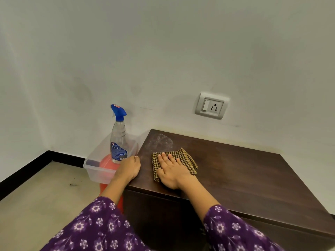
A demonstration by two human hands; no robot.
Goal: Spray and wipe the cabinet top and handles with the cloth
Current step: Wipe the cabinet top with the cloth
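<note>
Spray bottle (118, 134), blue trigger, upright in clear tub (93, 169) just beside cabinet top's (235, 169) left edge; label print too small to read. Checked cloth (183, 157) near front-left corner, pinned flat under right hand (171, 173), fingers straight. Left hand (129, 168) curled at left edge by bottle base; grip unclear. Pale smear (161, 141) at back-left corner. Bare wood rightward.
</note>
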